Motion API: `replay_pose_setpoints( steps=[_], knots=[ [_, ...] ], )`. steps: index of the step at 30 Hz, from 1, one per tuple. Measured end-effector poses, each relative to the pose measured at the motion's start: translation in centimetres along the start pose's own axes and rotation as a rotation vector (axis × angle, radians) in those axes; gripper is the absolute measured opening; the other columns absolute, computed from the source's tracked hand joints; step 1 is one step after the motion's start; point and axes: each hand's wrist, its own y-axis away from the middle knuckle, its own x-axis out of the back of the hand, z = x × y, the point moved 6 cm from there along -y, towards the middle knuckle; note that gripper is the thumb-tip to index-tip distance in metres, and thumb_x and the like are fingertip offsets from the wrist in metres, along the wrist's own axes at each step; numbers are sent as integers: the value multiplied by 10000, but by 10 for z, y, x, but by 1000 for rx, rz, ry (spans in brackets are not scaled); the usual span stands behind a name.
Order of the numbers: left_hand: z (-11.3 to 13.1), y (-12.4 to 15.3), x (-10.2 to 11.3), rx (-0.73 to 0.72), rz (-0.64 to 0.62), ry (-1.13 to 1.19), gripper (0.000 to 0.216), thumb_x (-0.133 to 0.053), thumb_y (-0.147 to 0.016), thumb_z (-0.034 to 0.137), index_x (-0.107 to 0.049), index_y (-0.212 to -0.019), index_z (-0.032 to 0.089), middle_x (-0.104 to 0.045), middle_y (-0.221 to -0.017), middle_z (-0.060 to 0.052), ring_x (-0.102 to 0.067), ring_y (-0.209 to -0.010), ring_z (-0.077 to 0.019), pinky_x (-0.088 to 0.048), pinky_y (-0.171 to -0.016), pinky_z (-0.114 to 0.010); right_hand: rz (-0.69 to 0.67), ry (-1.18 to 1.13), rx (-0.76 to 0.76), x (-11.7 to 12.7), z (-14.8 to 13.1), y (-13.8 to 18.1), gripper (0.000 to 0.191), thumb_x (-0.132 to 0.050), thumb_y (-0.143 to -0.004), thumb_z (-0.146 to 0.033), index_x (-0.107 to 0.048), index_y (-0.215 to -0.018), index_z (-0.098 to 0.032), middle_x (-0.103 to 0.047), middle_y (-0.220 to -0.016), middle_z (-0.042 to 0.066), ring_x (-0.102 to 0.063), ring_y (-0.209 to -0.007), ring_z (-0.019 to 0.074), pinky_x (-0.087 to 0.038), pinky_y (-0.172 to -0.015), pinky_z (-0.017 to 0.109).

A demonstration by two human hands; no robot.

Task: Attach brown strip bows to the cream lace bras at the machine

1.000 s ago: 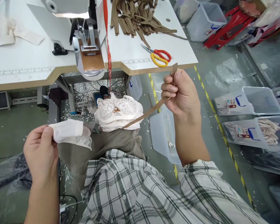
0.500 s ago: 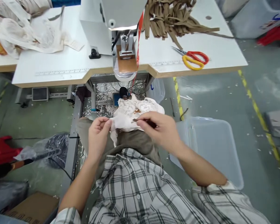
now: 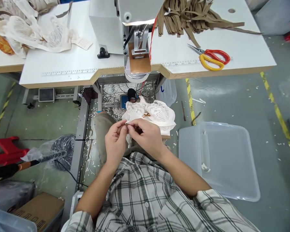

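Note:
A white lace bra (image 3: 160, 112) lies over my lap, its two cups beyond my hands and a small brown bow between them. My left hand (image 3: 116, 140) is closed in a pinch at the near left of the bra, on its edge as far as I can see. Touching it fingertip to fingertip, my right hand (image 3: 147, 135) pinches a short brown strap end (image 3: 126, 124). The fingers cover most of the strap and the bra edge where they meet.
Ahead is a sewing machine (image 3: 106, 25) on a white table (image 3: 70, 66). Scissors (image 3: 211, 59) and a pile of brown straps (image 3: 181, 19) lie to its right, more white bras (image 3: 45, 33) to its left. A clear plastic bin (image 3: 228, 161) stands on the floor at right.
My right hand has moved left with the brown strap, until its fingertips meet those of my left hand at the bra's edge. The view has shifted slightly.

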Motion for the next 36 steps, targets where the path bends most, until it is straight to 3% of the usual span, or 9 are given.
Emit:
replay_pose_setpoints(
  steps=[8, 14, 19, 31, 36],
  knots=[
    [-1, -1, -3, -50, -6, -95, 219, -609, -946, 300, -724, -1119, 231, -755, -1083, -51, -709, -1003, -189, -561, -915, -313, 45, 101, 45, 0, 5, 4, 145, -571, -922, -235, -659, -810, -208, -715, -748, 12, -635, -664, 135, -449, -622, 261],
    [5, 1, -6, -156, 23, -221, 242, -590, -948, 283, -724, -1126, 189, -757, -1102, -73, -712, -1012, -191, -574, -918, -328, 131, 74, 121, 3, 7, 5, 110, -604, -903, -188, -663, -810, -192, -700, -713, -11, -618, -622, 108, -443, -594, 235],
    [4, 0, -8, -152, 26, -221, 237, -587, -950, 281, -722, -1124, 195, -761, -1081, -72, -724, -976, -186, -589, -874, -316, 202, 69, 137, 7, 8, 6, 116, -616, -891, -182, -636, -777, -192, -702, -702, -12, -609, -594, 100, -441, -570, 228],
    [4, 3, -11, -263, 45, -335, 270, -560, -974, 277, -710, -1180, 188, -752, -1180, -82, -716, -1072, -194, -583, -931, -320, 144, 87, 129, 0, 13, 3, 119, -596, -888, -174, -645, -782, -197, -706, -702, -10, -617, -599, 103, -447, -577, 232],
    [3, 0, -11, -259, 66, -326, 251, -570, -966, 267, -720, -1148, 182, -763, -1148, -79, -725, -1040, -188, -592, -910, -312, 220, 94, 153, 4, 14, 3, 120, -623, -874, -161, -632, -758, -194, -702, -684, -16, -606, -574, 97, -439, -555, 228]
  ],
)
